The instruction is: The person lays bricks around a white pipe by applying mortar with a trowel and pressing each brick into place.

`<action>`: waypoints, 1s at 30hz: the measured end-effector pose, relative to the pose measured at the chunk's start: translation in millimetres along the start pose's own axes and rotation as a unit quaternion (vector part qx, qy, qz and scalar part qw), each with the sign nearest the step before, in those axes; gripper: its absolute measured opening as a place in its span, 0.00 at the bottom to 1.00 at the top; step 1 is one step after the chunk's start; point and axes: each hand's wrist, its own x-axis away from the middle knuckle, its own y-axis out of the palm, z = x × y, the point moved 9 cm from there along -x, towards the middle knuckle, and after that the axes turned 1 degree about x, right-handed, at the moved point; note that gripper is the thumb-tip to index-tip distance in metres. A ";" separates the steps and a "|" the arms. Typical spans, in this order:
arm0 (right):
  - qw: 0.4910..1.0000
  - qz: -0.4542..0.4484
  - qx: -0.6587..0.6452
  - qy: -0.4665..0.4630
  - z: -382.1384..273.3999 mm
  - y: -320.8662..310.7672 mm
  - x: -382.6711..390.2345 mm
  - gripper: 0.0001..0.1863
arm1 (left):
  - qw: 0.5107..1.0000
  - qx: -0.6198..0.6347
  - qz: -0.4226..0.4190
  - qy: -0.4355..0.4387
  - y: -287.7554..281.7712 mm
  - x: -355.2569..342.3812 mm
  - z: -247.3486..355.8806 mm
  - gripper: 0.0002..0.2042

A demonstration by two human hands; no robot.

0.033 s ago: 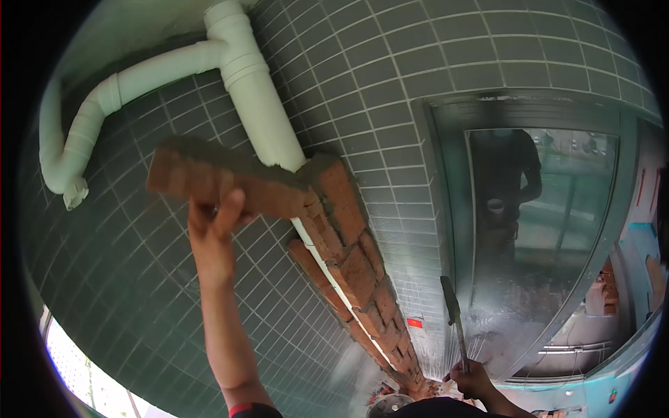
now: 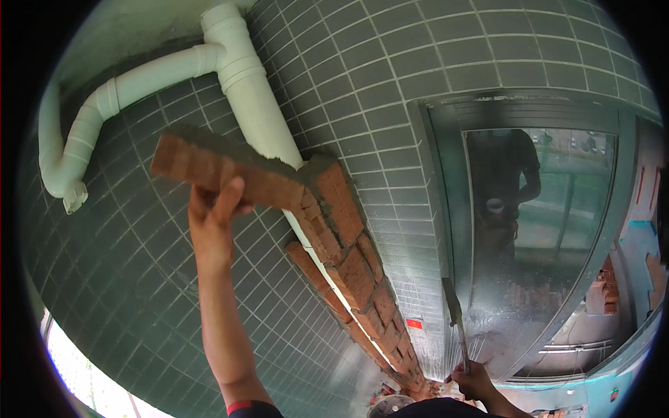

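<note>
My left hand [image 2: 214,221] is raised and closed on a long red brick [image 2: 223,177] from beneath, thumb on its front face. Grey mortar coats the brick's upper side. Its right end meets the top of a narrow brick column [image 2: 357,279], beside another brick [image 2: 339,198] with mortar on its top. The column runs down along a white drainpipe [image 2: 261,118], which passes behind the held brick. Low on the right, my right hand [image 2: 474,382] grips the handle of a trowel [image 2: 454,306], its blade pointing up and smeared with mortar.
Grey tiled walls [image 2: 376,70] meet behind the pipe, whose bent branch [image 2: 97,101] reaches left. To the right, a framed glass pane [image 2: 557,209] reflects a person. A round bucket [image 2: 390,404] shows at the column's foot, and stacked bricks [image 2: 608,289] are visible at far right.
The held brick's left end has shifted very slightly up and right. The whole view has moved a little; both hands keep their holds.
</note>
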 end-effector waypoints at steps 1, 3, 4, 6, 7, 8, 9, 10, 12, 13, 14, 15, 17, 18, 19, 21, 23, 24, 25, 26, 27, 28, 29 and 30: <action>1.000 -0.007 0.006 -0.015 0.9 -3.5 3.7 0.10 | 1.000 0.000 -0.029 -0.008 10.7 -20.3 1.5 0.21; 0.999 0.011 -0.033 -0.012 -21.1 -4.1 30.0 0.11 | 0.998 0.011 -0.055 -0.014 28.9 -49.2 -11.2 0.20; 1.000 0.027 -0.012 0.003 -19.6 -11.9 36.4 0.10 | 0.998 0.012 -0.057 -0.010 35.3 -61.3 -18.0 0.20; 0.999 0.036 -0.019 -0.012 -3.4 -26.2 38.3 0.10 | 0.995 0.001 -0.083 -0.060 46.6 -85.2 -41.2 0.18; 0.999 0.038 -0.023 -0.014 19.8 -34.9 33.0 0.10 | 0.994 -0.002 -0.089 -0.059 53.1 -95.2 -45.7 0.17; 0.994 0.068 -0.011 -0.089 35.1 -49.9 24.8 0.15 | 0.994 0.004 -0.093 -0.058 62.3 -106.1 -53.0 0.17; 0.982 0.093 0.001 -0.162 37.6 -59.5 22.8 0.20 | 0.994 -0.014 -0.080 -0.077 66.2 -116.2 -63.9 0.17; 0.983 0.093 -0.002 -0.159 31.8 -59.8 29.3 0.20 | 0.992 -0.037 -0.066 -0.098 68.4 -123.7 -74.0 0.17; 0.982 0.107 -0.073 -0.138 23.4 -67.5 45.1 0.20 | 0.991 -0.031 -0.076 -0.109 81.7 -136.2 -88.0 0.15; 0.976 0.121 -0.099 -0.150 31.3 -73.2 42.1 0.20 | 0.990 -0.030 -0.080 -0.113 89.6 -141.5 -95.7 0.14; 0.977 0.120 -0.099 -0.148 32.5 -74.9 42.8 0.20 | 0.989 -0.032 -0.081 -0.116 93.2 -147.9 -102.1 0.14; 0.976 0.122 -0.113 -0.142 34.3 -77.2 43.4 0.19 | 0.989 -0.039 -0.075 -0.124 95.1 -153.8 -111.4 0.12; 0.975 0.126 -0.121 -0.137 39.2 -79.9 42.5 0.19 | 0.987 -0.070 -0.072 -0.129 94.0 -159.8 -131.3 0.12; 0.972 0.148 -0.119 -0.136 42.0 -84.4 41.3 0.18 | 0.983 -0.105 -0.072 -0.131 96.5 -161.8 -133.9 0.12; 0.969 0.169 -0.116 -0.136 44.6 -88.8 40.2 0.17 | 0.983 -0.128 -0.062 -0.118 98.6 -163.9 -134.7 0.12; 0.970 0.170 -0.110 -0.133 47.4 -92.7 37.7 0.17 | 0.980 -0.153 -0.062 -0.112 103.6 -167.9 -136.5 0.12; 0.971 0.197 -0.065 -0.118 62.9 -100.4 29.5 0.15 | 0.977 -0.185 -0.058 -0.093 109.7 -172.1 -134.9 0.13; 0.972 0.195 -0.060 -0.116 57.4 -100.7 31.7 0.15 | 0.976 -0.185 -0.054 -0.098 109.3 -174.0 -138.4 0.13; 0.975 0.181 -0.081 -0.101 53.6 -97.9 33.3 0.15 | 0.975 -0.194 -0.057 -0.097 109.9 -176.0 -140.6 0.13; 0.977 0.167 -0.103 -0.086 50.1 -94.3 34.3 0.14 | 0.973 -0.203 -0.060 -0.095 109.9 -176.0 -143.4 0.13; 0.978 0.164 -0.110 -0.069 49.5 -93.6 33.9 0.13 | 0.973 -0.201 -0.060 -0.094 113.5 -173.9 -141.0 0.14; 0.978 0.164 -0.107 -0.069 52.5 -94.5 30.6 0.13 | 0.973 -0.201 -0.058 -0.096 114.9 -173.7 -141.5 0.14; 0.976 0.167 -0.110 -0.091 55.7 -95.2 25.7 0.13 | 0.971 -0.214 -0.056 -0.088 116.7 -173.9 -139.5 0.14; 0.973 0.170 -0.114 -0.112 53.4 -95.6 24.2 0.13 | 0.969 -0.228 -0.056 -0.080 119.3 -173.1 -138.5 0.14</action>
